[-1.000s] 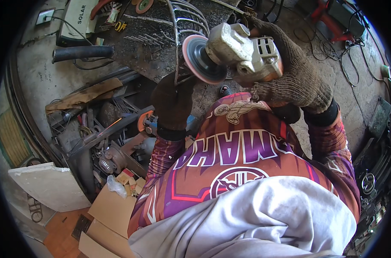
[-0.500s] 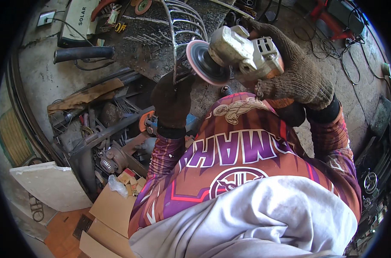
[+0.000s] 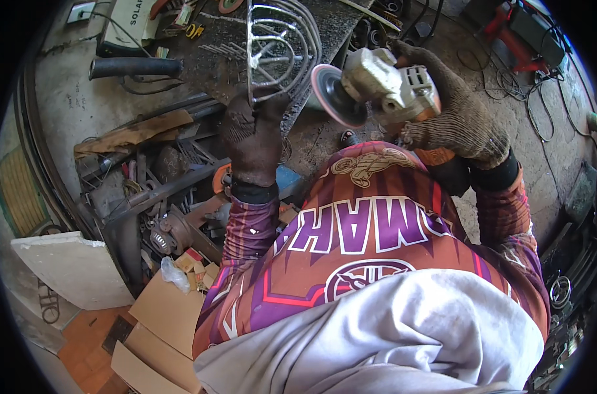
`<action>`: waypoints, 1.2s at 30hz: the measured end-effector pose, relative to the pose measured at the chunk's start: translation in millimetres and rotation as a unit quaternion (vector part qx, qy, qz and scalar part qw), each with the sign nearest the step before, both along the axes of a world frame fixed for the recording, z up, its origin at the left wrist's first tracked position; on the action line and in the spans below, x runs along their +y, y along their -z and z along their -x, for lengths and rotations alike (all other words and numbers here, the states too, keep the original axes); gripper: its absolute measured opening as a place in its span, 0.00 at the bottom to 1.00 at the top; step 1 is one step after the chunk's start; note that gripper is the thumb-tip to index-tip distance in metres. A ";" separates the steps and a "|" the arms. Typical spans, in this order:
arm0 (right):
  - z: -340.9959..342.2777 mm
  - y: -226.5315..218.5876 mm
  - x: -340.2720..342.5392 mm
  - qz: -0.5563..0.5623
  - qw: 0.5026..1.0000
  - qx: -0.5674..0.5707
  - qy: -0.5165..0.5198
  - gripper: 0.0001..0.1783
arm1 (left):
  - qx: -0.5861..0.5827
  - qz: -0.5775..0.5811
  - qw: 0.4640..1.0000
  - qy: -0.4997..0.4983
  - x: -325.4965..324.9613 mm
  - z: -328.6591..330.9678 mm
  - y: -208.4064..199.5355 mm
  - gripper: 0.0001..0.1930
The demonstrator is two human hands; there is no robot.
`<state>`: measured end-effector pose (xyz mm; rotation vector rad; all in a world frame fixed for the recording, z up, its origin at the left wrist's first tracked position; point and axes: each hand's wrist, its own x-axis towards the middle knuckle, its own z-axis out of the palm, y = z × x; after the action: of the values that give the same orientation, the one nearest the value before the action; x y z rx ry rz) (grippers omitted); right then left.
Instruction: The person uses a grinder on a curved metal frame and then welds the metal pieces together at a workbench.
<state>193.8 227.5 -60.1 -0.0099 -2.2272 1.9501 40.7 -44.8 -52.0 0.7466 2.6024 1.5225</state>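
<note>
My right hand (image 3: pixel 459 115), in a brown knit glove, is wrapped round an angle grinder (image 3: pixel 387 85) with a worn grey-and-orange body. Its round sanding disc (image 3: pixel 338 97) has a pinkish rim and points left, a short gap away from the metalwork. In a dark glove, my left hand (image 3: pixel 251 134) grips the near end of a curved metal rod frame (image 3: pixel 278 49). That frame has a straight bar on its left and several bent rods bowing out to the right. It stands over the dark worktable (image 3: pixel 216 88).
Loose rods lie on the worktable, beside a black-handled tool (image 3: pixel 135 67). Scrap metal and a wooden piece (image 3: pixel 137 133) fill the left side, with an open cardboard box (image 3: pixel 164 315) below. Cables (image 3: pixel 541 105) trail across the floor by a red-and-grey machine (image 3: pixel 518 39).
The rod frame has turned in my left hand, so its bent rods show more broadly. The grinder has shifted right and slightly down, and its disc now stands apart from the frame.
</note>
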 end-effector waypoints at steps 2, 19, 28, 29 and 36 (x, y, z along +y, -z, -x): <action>-3.3 -9.5 0.4 -0.028 0.999 -0.036 0.012 0.50 | -0.053 -0.053 0.997 0.009 -0.8 3.9 -4.2 0.12; -0.9 -24.2 -13.8 -0.145 0.983 -0.032 0.105 0.55 | 0.050 0.177 0.982 -0.045 -0.9 49.0 -26.3 0.19; 1.2 -34.3 -23.8 -0.101 0.990 -0.041 0.092 0.59 | 0.305 0.028 0.952 0.012 26.3 38.1 -24.0 0.14; 0.0 -32.6 -24.1 -0.123 0.988 -0.026 0.093 0.59 | 0.303 0.037 0.952 0.012 29.3 36.7 -27.7 0.13; -6.0 -25.4 -25.4 -0.107 0.989 0.012 0.105 0.59 | 0.252 0.083 0.962 0.063 40.5 23.1 -50.1 0.09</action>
<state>199.8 202.1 -34.7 -0.1832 -2.3043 1.5897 17.5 -4.3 -1.9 1.4081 2.8968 1.1781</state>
